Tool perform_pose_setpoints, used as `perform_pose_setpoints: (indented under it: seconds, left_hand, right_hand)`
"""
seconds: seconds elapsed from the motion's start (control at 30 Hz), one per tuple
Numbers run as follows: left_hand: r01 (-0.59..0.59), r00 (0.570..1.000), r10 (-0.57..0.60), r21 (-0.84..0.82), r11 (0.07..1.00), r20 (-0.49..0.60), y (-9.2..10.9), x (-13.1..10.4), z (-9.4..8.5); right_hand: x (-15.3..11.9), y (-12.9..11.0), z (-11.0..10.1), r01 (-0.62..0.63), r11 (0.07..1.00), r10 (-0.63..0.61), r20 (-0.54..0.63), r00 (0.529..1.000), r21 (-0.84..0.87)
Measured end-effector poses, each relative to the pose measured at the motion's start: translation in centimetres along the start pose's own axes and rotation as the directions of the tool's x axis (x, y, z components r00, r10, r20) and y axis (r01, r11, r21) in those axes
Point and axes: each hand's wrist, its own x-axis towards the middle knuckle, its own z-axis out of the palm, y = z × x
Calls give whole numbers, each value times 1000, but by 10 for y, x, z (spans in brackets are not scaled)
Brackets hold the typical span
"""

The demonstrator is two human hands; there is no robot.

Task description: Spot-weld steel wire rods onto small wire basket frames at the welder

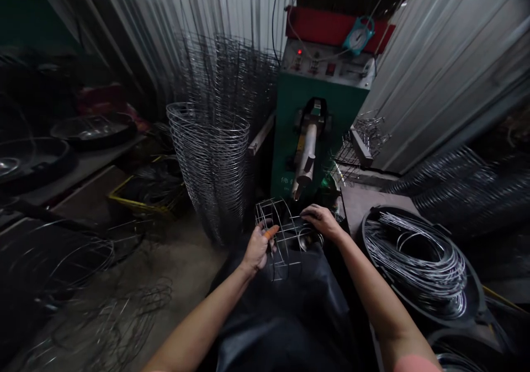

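Note:
My left hand (259, 248), with an orange cover (271, 232) on one finger, is closed around a small wire cage (282, 234) made of curved and straight metal wires. The cage sits above the dark apron (281, 306) on my lap. At its right side, my right hand (322, 221) has its fingers bent together by the wire ends; what they pinch is too small to make out. Just below that hand lies a shiny metal ring (306, 240). In front stands a green welding machine (290, 112), whose metal arm (306, 159) points down toward my hands.
Tall stacks of wire rings (209, 157) rise at the left of the machine. At right, a black tub (476, 295) holds coiled wire (422, 261). A yellow-edged crate (141, 201) and loose wire pieces (111, 322) lie on the left floor. A turquoise dial (358, 35) hangs on the machine.

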Motion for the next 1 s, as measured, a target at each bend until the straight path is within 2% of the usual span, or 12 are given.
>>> perform_pose_setpoints:
  seconds: [0.5,1.0]
  left_hand:
    - [92,996,-92,-63,994,-7,-2,44,15]
    - [55,998,-56,-83,995,-6,2,50,22]
  right_hand:
    - [22,33,-11,16,999,-18,-51,999,-45]
    - [29,38,-15,6,1000,-7,-62,998,-23]
